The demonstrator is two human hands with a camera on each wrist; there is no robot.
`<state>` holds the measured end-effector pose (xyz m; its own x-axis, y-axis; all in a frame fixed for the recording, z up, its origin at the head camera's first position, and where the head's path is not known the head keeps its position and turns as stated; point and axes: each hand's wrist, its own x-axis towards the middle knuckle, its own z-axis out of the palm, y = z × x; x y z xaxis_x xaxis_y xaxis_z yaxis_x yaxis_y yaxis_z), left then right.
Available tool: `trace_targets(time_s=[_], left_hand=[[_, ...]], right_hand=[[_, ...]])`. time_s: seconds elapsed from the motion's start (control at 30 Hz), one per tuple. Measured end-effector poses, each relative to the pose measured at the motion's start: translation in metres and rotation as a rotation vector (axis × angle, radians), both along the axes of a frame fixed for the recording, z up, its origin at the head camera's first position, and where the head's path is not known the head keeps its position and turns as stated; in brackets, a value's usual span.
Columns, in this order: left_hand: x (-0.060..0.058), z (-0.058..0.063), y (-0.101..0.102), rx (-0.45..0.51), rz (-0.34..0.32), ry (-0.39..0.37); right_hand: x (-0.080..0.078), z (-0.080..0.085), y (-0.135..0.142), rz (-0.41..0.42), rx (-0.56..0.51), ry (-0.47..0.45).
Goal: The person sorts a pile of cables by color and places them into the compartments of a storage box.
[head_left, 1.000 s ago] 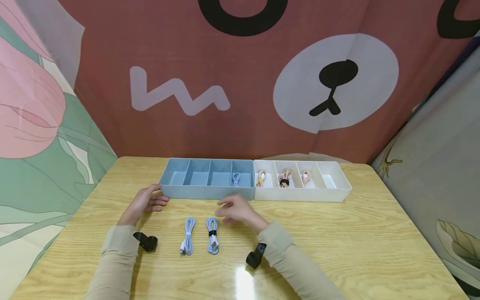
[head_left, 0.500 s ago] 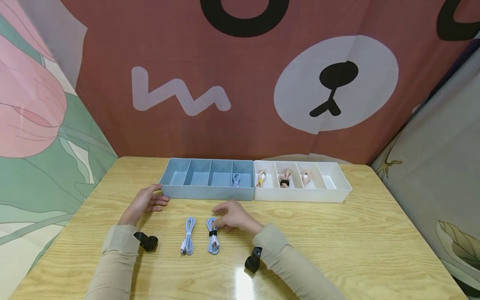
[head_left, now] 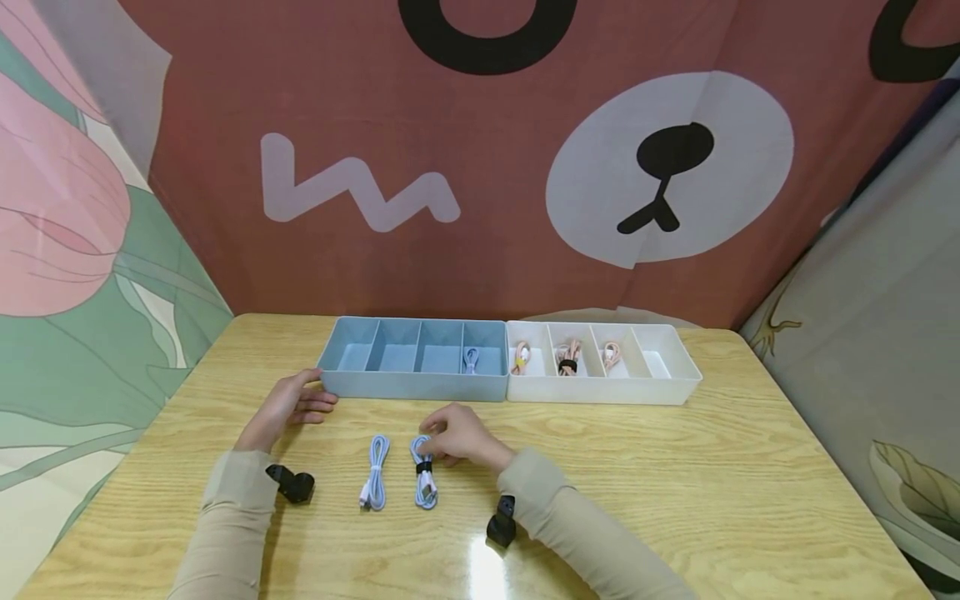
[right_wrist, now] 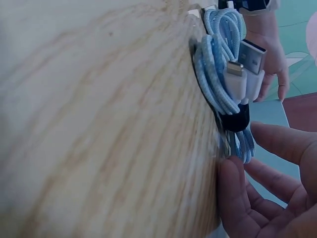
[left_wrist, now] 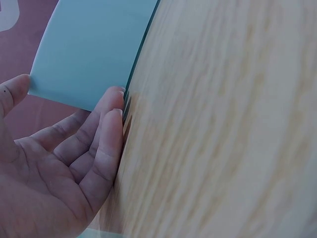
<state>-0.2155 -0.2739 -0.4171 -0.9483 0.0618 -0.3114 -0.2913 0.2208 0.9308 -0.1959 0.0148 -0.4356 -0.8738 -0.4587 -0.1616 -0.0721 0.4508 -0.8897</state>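
Observation:
My left hand (head_left: pixel 285 408) rests against the left end of the blue divided box (head_left: pixel 416 385). Its thumb touches the rim and its fingers lie low by the table, as the left wrist view shows. My right hand (head_left: pixel 465 435) has its thumb and fingers around the far end of a coiled blue charging cable (head_left: pixel 425 490), tied with a black strap. White plugs (right_wrist: pixel 237 82) stick up from that coil in the right wrist view. A second coiled blue cable (head_left: pixel 377 471) with a white tie lies to its left on the table.
A white divided box (head_left: pixel 600 390) adjoins the blue one on the right. Several of its compartments hold pinkish cable coils (head_left: pixel 568 357). A small blue cable (head_left: pixel 471 360) lies in the blue box's rightmost compartment. A printed cloth (head_left: pixel 487 250) hangs behind the wooden table (head_left: pixel 675 492).
My right hand has come down and left from in front of the blue box onto the far end of the black-strapped cable. My left hand has stayed at the box.

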Motion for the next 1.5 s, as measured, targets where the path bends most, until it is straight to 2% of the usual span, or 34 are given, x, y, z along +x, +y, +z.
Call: trace_targets(time_s=[0.4,0.77,0.87,1.0,1.27,1.5], left_hand=[[-0.011,-0.023,-0.010,0.003,0.011,0.016],[-0.013,-0.023,-0.013,0.013,-0.006,0.016],[-0.013,-0.023,-0.012,0.014,0.018,-0.011],[-0.012,-0.023,-0.012,0.004,0.001,0.016],[-0.012,-0.027,-0.011,0.009,0.031,0.004],[-0.011,-0.023,-0.010,0.012,0.016,0.014]], right_hand=[[0.000,0.002,-0.004,0.000,0.064,-0.005],[-0.002,-0.001,-0.003,-0.046,0.028,-0.057],[-0.001,-0.001,-0.002,-0.047,0.021,-0.071],[0.000,-0.001,-0.001,-0.056,0.005,-0.095],[-0.003,-0.003,0.001,-0.119,-0.049,-0.151],[-0.004,-0.003,0.003,-0.122,-0.070,-0.146]])
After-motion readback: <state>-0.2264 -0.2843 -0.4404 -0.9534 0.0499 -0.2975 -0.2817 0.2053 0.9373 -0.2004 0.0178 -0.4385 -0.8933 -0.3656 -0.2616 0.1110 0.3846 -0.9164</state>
